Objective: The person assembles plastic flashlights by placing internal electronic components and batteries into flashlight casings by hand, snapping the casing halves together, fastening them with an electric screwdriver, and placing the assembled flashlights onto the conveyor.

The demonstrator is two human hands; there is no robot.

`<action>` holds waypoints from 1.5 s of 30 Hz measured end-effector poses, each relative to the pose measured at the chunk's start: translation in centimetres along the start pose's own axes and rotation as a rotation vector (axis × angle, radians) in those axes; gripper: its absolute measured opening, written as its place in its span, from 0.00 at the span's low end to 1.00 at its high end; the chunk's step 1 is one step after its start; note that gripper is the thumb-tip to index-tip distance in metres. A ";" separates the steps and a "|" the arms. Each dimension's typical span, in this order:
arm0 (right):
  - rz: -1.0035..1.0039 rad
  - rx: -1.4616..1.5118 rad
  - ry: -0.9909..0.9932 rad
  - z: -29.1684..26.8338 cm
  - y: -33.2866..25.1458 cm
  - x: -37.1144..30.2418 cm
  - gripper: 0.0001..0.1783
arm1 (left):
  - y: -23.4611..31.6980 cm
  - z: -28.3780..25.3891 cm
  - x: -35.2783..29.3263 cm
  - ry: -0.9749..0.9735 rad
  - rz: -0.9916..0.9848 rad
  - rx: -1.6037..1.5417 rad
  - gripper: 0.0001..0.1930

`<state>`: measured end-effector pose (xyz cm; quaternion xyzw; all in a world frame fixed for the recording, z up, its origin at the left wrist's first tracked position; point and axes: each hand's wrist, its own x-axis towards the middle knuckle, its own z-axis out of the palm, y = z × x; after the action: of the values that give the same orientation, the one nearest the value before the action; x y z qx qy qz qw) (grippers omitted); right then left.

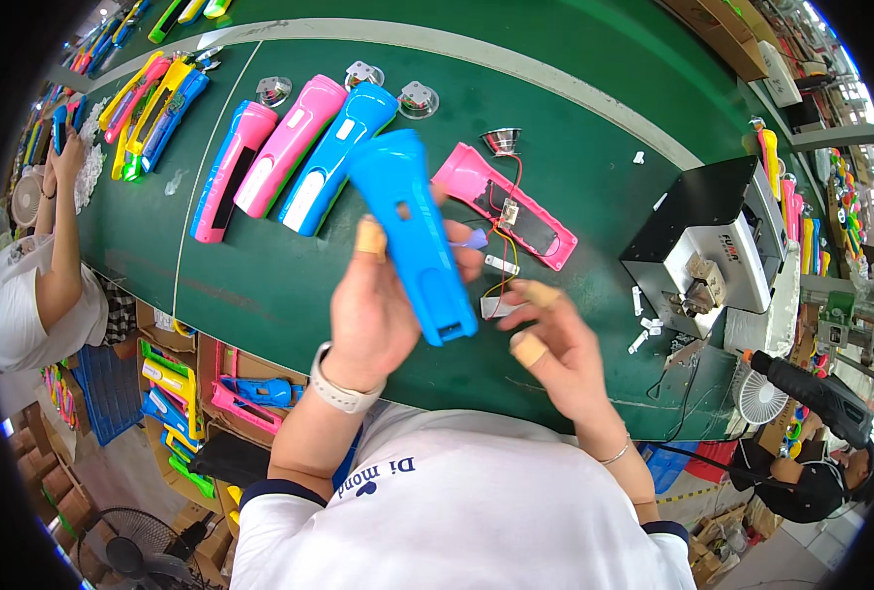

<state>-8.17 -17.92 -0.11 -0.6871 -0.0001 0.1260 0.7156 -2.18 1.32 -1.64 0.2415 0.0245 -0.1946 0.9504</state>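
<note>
A: We're on the blue shell (412,246), up over the green surface (289,280) towards its near edge, clasped between thumb and fingers of the left hand (370,320)

B: And the right hand (567,359)! We see it loose, thumb and fingers parted, right by the white switch piece (499,307); touching or not, we can't tell

A: Our worry? Those thin wires (512,244) trailing from the pink half-shell (540,231) towards the near edge: a snagging finger could, we reckon, tug a joint loose

B: Or that one-handed hold slips, and our shell drops on them!

A: Any writing?

B: We've dark lettering across the white shirt (476,492), more on the black machine (688,211) by the right edge
</note>
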 end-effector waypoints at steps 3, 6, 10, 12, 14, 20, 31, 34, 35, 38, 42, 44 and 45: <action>-0.176 -0.632 0.197 -1.8 -0.1 0.2 0.16 | 1.7 -1.3 -0.8 0.076 0.049 0.010 0.30; -0.378 -0.972 0.165 -1.7 -0.2 1.0 0.16 | 2.4 -1.9 -1.1 0.145 0.050 0.021 0.31; -0.536 -1.232 0.016 -0.4 -0.5 1.6 0.21 | 2.4 -2.4 -1.2 0.133 -0.012 -0.107 0.34; -0.516 -1.291 -0.009 0.1 -0.4 1.7 0.23 | 2.2 -1.4 -1.1 0.103 -0.010 -0.059 0.33; -0.616 -1.419 -0.056 0.3 0.5 1.8 0.26 | 1.8 -1.2 -0.8 0.074 -0.012 -0.050 0.32; -0.565 -1.049 0.070 0.2 -0.2 2.4 0.29 | 1.4 -2.1 -0.2 0.211 0.043 0.329 0.18; -0.282 -0.001 -0.130 0.5 0.1 2.8 0.12 | 0.8 0.8 1.9 0.204 -0.157 -0.118 0.18; -0.223 0.124 -0.126 0.5 -0.2 2.6 0.11 | 1.0 1.1 2.3 0.151 -0.129 -0.143 0.22; -0.224 0.124 -0.127 0.5 -0.3 2.5 0.11 | 1.0 1.2 2.4 0.151 -0.127 -0.142 0.22; -0.237 0.301 -0.044 0.5 -0.3 2.3 0.11 | 1.0 1.4 2.5 0.170 -0.151 -0.108 0.24; -0.250 0.076 -0.138 0.7 0.6 2.1 0.11 | 0.4 1.3 2.9 0.193 -0.137 -0.190 0.23; -0.214 0.209 -0.114 0.8 0.9 2.1 0.10 | 0.2 1.8 3.0 0.211 -0.117 -0.231 0.23; -0.206 0.249 -0.113 0.7 0.8 2.2 0.11 | 0.2 2.2 3.0 0.266 -0.108 -0.228 0.22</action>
<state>-6.27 -16.81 -1.26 -0.5815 -0.0949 0.0894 0.8030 0.59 -0.61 0.01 0.1544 0.1848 -0.2078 0.9481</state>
